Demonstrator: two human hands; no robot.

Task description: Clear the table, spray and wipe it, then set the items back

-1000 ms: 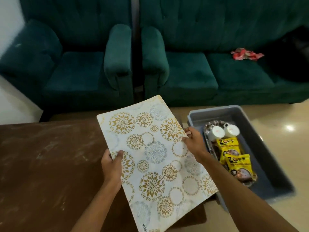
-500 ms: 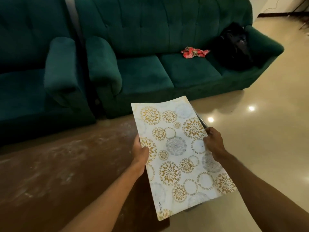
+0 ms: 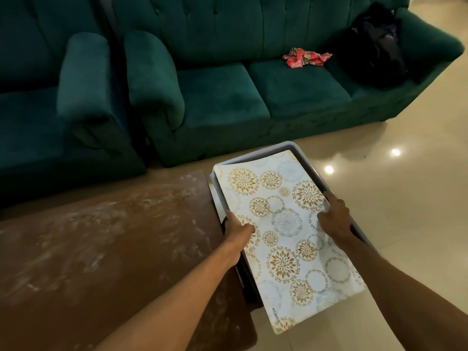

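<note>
Green velvet sofa [image 3: 253, 92] ran along the far side, with a red cloth [image 3: 306, 57] and a black bag [image 3: 374, 44] on its seat. Nearer me stood the brown table [image 3: 101, 249], smeared with white dust. Just off its right end a grey tub [image 3: 217, 198] sat on the tiled floor [image 3: 405, 224], and the gold-patterned placemat [image 3: 286, 224] lay across its top. My left hand [image 3: 238, 230] gripped the placemat's left edge, thumb on top; my right hand [image 3: 334, 219] clasped the right edge, fingers curled over it.

"KUB…" on mat [image 3: 287, 239], btm corner
</note>
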